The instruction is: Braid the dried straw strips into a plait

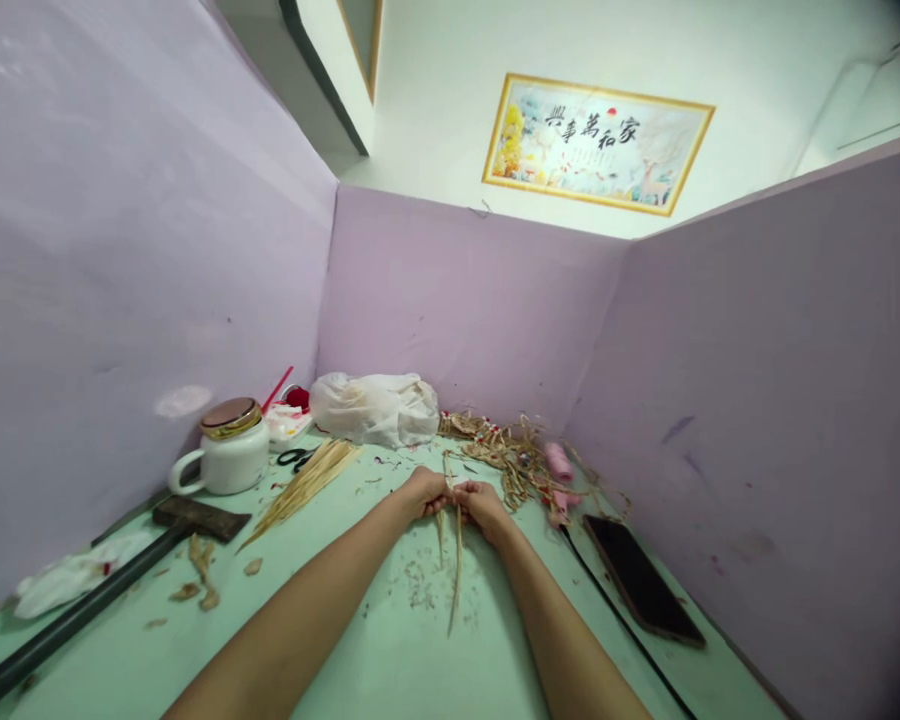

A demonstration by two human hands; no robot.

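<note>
My left hand [426,492] and my right hand [480,502] meet over the middle of the pale green table, fingertips pinched close together. Both are closed on thin tan straw strips [457,580], whose loose ends hang down toward me. A short end also sticks up above the fingers. The exact crossing of the strips is hidden by my fingers. Left of my hands lies a fan of flat straw strips [307,487]. To the right, beyond my right hand, is a tangled pile of braided straw [517,465] with small red and white bits in it.
A lidded white mug [234,458], a hammer [202,518], black scissors [297,458] and a white plastic bag [375,408] stand or lie left and behind. A phone [641,578], black cable [622,620] and pink thread spool [559,462] lie right. Purple panels [465,290] enclose three sides.
</note>
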